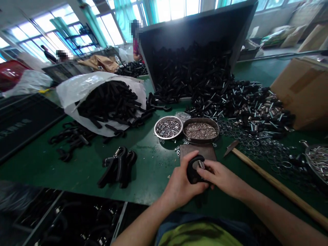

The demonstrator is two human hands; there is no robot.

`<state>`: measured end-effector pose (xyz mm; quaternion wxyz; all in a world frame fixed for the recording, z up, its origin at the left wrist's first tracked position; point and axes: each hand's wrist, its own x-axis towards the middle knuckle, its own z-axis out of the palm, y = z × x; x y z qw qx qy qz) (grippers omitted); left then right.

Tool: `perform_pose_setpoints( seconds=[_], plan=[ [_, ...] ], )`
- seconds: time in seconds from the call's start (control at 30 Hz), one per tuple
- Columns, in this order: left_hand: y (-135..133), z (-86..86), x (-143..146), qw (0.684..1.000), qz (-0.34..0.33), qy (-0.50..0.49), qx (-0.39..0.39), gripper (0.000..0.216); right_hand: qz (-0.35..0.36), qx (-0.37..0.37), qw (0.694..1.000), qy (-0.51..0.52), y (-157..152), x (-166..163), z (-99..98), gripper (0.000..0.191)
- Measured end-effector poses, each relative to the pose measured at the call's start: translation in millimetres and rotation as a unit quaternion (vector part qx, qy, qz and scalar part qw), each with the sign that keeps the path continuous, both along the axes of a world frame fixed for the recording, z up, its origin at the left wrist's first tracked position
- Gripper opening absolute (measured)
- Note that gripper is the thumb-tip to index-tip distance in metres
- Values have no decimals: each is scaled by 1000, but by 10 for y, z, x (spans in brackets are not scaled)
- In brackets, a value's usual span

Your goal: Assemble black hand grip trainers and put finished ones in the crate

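My left hand (180, 182) is wrapped around a black plastic hand-grip part (192, 171) with a small metal spring (201, 164) at its top. My right hand (222, 177) pinches the same part from the right, fingers closed by the spring. Both hands hold it just above a dark square metal block (188, 151) on the green table (153, 164). A few assembled black grips (118, 165) lie to the left of my hands.
Two round metal bowls, one of nuts (168, 127) and one of small bits (201, 130), sit behind the block. A hammer (271, 179) lies at right among metal rings (258, 143). A white bag (102, 99) and a tipped bin (197, 58) spill black handles. A cardboard box (304, 89) stands far right.
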<state>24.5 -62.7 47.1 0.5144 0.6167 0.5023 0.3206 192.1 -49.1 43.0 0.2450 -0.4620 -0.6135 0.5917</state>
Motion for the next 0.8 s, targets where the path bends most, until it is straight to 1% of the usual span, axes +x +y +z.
perform_pose_setpoints(
  seconds=[0.1,0.13,0.2,0.27,0.37,0.43,0.53,0.57,0.63,0.67,0.73,0.77,0.8],
  plan=[
    [-57,-94,16,999,41,-5,21,79,-55,103,989,-91,-12,-96,74,27],
    [-75,-128,16,998,48,-9,28,79,-61,133,981,-128,-25,-118,91,24],
    [-100,-187,4,998,43,-13,44,79,-37,167,967,-190,-53,-141,115,22],
    [-104,-228,-14,998,31,-14,61,77,-6,180,956,-232,-71,-146,126,22],
    [-66,-271,-21,997,10,-13,79,76,15,185,941,-283,-58,-144,115,24],
    [-26,-310,4,997,-7,-15,70,76,29,173,938,-299,-20,-133,84,25],
    [41,-391,76,999,-18,-28,29,76,60,157,934,-315,95,-71,25,28],
    [71,-414,97,999,-22,-26,15,77,77,157,927,-333,152,-36,13,30],
    [163,-433,109,999,-38,1,14,77,131,164,898,-387,303,40,20,37],
    [234,-425,93,998,-52,23,36,76,168,170,879,-413,398,69,41,40],
    [440,-375,0,989,-65,74,113,67,240,188,845,-440,629,78,114,41],
    [576,-340,-75,981,-53,103,156,58,256,205,834,-443,762,47,158,38],
    [730,-302,-166,971,-29,137,192,46,253,227,829,-445,904,-12,200,33]
  ],
)
